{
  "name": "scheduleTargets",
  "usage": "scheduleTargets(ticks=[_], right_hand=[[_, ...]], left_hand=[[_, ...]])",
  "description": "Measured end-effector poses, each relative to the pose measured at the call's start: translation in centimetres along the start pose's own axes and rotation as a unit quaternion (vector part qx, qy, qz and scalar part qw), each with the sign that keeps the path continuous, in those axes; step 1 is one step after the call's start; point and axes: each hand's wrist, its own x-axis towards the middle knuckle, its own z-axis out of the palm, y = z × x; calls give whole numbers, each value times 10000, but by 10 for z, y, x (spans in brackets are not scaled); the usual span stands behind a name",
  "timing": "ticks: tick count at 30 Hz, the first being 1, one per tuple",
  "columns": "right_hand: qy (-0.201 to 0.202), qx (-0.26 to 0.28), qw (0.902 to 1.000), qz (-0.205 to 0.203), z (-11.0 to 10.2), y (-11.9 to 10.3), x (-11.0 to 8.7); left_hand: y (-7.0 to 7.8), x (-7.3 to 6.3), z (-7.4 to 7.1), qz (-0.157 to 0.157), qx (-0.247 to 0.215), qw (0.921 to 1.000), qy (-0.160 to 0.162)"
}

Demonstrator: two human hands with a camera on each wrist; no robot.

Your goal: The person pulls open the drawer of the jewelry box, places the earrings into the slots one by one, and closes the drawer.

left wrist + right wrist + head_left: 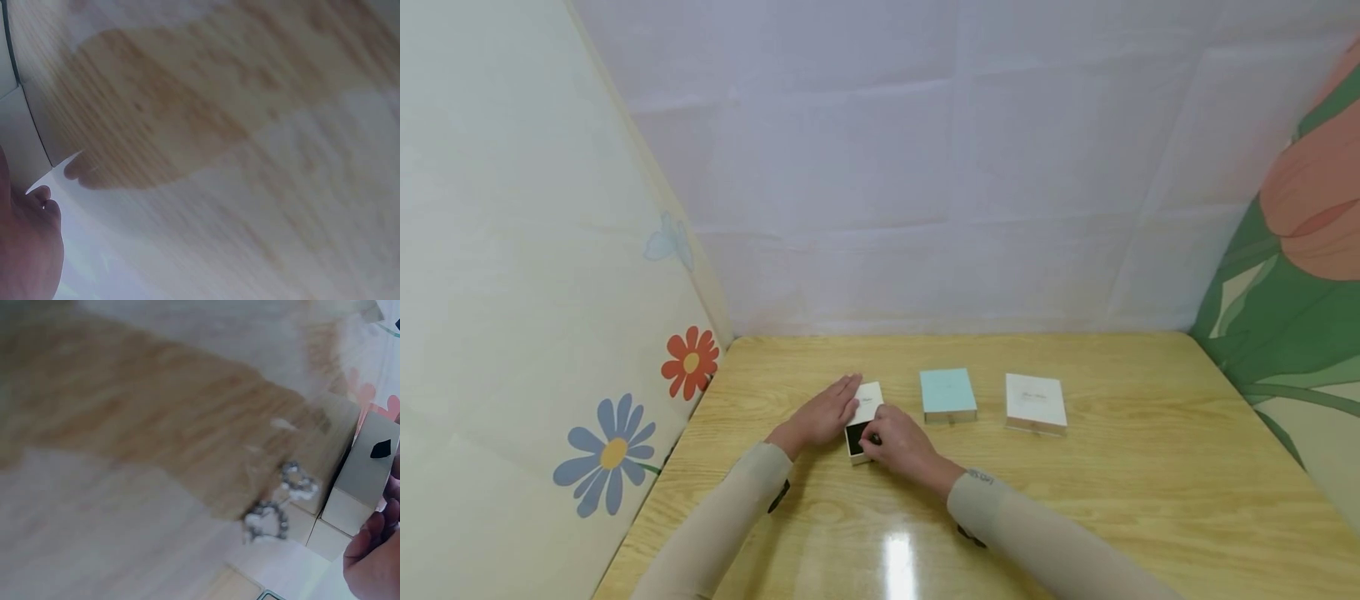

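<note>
A small white drawer box (869,398) lies on the table with its black-lined drawer (856,437) pulled out toward me. My left hand (829,412) rests against the left side of the box sleeve, fingers stretched along it and thumb at its edge. Over the drawer is my right hand (901,442), thumb and index finger curled toward each other just above the black lining. I cannot tell what, if anything, is between those fingertips. From the right wrist, the drawer's pale front (359,472) shows a black tab (381,449), with curled fingers (375,531) beside it.
A light-blue box (947,392) and another white box (1034,400) stand to the right on the wooden table (1120,500). Two silvery, beaded loops (296,481) appear over the tabletop in the right wrist view. A pale cloth wall (955,183) rises behind the table.
</note>
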Motion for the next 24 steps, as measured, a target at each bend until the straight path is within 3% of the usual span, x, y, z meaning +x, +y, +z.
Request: scheduleTargets(ticks=[10, 24], right_hand=[[-229, 19, 9996, 155, -3, -3, 6], [-584, -353, 9969, 389, -6, -4, 11]], left_hand=[[-1, 1, 4, -28, -19, 9999, 102], [-4, 3, 9, -70, 15, 9999, 126]])
